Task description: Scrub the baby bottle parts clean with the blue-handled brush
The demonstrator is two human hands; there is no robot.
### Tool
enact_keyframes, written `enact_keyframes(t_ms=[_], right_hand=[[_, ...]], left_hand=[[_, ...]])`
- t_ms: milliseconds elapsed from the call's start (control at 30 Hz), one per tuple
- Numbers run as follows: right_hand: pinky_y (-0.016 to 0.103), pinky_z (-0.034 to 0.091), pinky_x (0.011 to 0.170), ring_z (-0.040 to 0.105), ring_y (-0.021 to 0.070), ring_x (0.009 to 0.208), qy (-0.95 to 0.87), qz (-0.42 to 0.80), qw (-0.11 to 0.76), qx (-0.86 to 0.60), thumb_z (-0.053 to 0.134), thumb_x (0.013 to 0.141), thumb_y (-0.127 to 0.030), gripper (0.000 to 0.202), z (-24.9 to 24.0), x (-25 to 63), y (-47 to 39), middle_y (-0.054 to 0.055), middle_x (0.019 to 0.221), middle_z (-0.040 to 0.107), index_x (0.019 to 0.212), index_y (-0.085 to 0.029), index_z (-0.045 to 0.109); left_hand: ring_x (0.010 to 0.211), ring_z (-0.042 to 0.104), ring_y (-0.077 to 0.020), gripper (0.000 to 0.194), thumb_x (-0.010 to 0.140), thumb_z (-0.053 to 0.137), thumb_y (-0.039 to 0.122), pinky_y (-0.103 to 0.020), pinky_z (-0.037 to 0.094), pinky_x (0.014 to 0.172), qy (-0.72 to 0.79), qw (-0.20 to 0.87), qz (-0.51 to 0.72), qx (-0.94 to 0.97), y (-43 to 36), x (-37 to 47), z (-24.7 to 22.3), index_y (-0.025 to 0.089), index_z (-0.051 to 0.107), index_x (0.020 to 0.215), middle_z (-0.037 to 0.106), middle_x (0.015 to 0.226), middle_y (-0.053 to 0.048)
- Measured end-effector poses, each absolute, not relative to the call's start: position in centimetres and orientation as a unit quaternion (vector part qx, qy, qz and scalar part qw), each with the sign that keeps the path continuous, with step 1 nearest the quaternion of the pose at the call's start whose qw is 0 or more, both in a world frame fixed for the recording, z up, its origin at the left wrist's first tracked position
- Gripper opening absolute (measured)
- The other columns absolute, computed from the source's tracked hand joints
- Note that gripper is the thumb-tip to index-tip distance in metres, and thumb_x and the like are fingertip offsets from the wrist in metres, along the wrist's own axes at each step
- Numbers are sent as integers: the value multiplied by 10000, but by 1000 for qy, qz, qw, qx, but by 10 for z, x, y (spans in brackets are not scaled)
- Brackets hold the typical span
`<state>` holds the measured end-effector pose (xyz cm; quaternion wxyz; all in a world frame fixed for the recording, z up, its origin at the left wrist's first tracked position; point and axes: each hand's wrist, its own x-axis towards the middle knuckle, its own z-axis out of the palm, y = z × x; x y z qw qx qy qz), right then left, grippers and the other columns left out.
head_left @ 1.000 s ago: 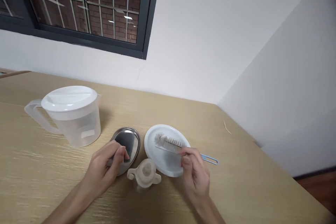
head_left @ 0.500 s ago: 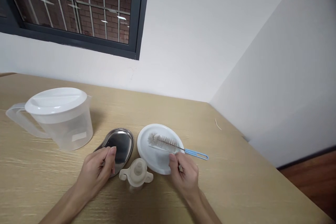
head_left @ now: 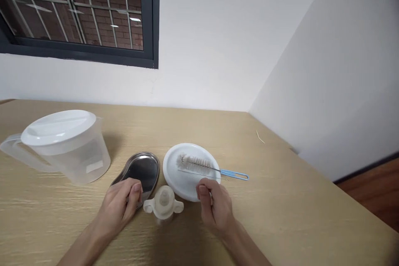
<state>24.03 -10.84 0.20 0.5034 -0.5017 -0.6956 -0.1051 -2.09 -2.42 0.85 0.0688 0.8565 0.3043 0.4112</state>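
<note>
The things appear laid out, none visibly in use; what is left to do cannot be told. The two-handled bottle [head_left: 164, 205] stands upright on the wood-grained tabletop [head_left: 289, 212], its pale, domed top fitted. The left hand [head_left: 122, 199] and right hand [head_left: 216, 204] are well apart on either side of it, each curled into a loose fist with nothing visible inside; touch with anything beneath is unclear. Beyond the bottle to the left lies a curved, kidney-shaped tray [head_left: 144, 168] of mirror-polished metal; beyond it to the right, a smooth, glossy white plate [head_left: 172, 178] carries a brush [head_left: 195, 162] with fuzzy pale bristles, its looped blue plastic handle overhanging the rim. Farther left of the bottle, a cloudy, translucent pitcher [head_left: 77, 156] has its white lid on.
</note>
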Motion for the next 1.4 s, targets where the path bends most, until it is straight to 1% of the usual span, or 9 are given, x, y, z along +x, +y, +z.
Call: enact_keyframes(t_ms=[200,467,600,667,767,833,967,1233,1400], right_hand=[[270,272,472,355,95,448,-715,-127,486,-487,429,1016,-173,310,-1,239,-105,-68,539,400,717,-241,391],[299,210,490,277,88,465,-740,-136,482,-449,501,986,-93,397,-5,242,-102,-77,534,318,660,-234,324],[304,221,504,314,93,472,-739,-133,485,-449,457,999,-96,379,-3,241,-105,-64,538,351,663,-233,347],[300,230,500,333,94,468,-734,-132,488,-454,439,1008,-105,367,-3,240,-106,-61,537,367,673,-232,362],[280,256,484,372,95,463,-726,-120,491,-467,427,1021,-132,319,-4,236,-107,-59,549,410,720,-233,399],[260,277,468,390,96,453,-722,-107,493,-474,410,1030,-149,217,-5,234,-107,-65,571,452,834,-226,461],[237,294,451,407,97,437,-723,-83,490,-480,383,1034,-149,110,-7,230,-108,-81,601,499,1047,-216,470],[250,306,506,423,92,478,-749,-75,485,-446,438,995,-135,201,-3,223,-112,-70,595,458,827,-238,401],[234,392,573,522,105,577,-752,-74,496,-429,502,975,-201,93,-2,218,-117,-40,675,527,906,-226,445]], left_hand=[[456,495,-108,369,1000,441,118,-241,389,507,284,20,433,855,-24,-21,12,216,519,654,528,527,42],[472,442,-113,397,1003,426,71,-269,340,516,228,24,451,863,-20,-21,8,211,448,633,475,520,35],[542,489,-150,453,1080,256,220,-295,388,562,198,77,433,876,-20,-24,6,210,473,683,531,585,-9],[642,563,-183,450,1089,261,362,-327,448,628,200,102,415,882,-19,-25,6,205,536,769,615,697,-47],[893,651,-260,402,1000,470,574,-417,522,821,233,108,382,888,-19,-24,5,200,614,1033,712,987,-101],[996,656,-297,507,873,652,620,-451,533,890,256,111,361,890,-20,-21,3,210,600,1167,713,1111,-105],[1033,659,-302,611,730,821,492,-434,561,887,281,155,317,893,-27,-13,1,226,582,1225,705,1159,-89],[1098,657,-297,697,660,892,383,-433,575,929,310,176,304,884,-32,-12,3,253,554,1256,697,1189,-74],[1076,669,-305,686,615,915,337,-444,580,924,310,189,314,877,-31,-11,6,253,595,1216,708,1176,-76]])
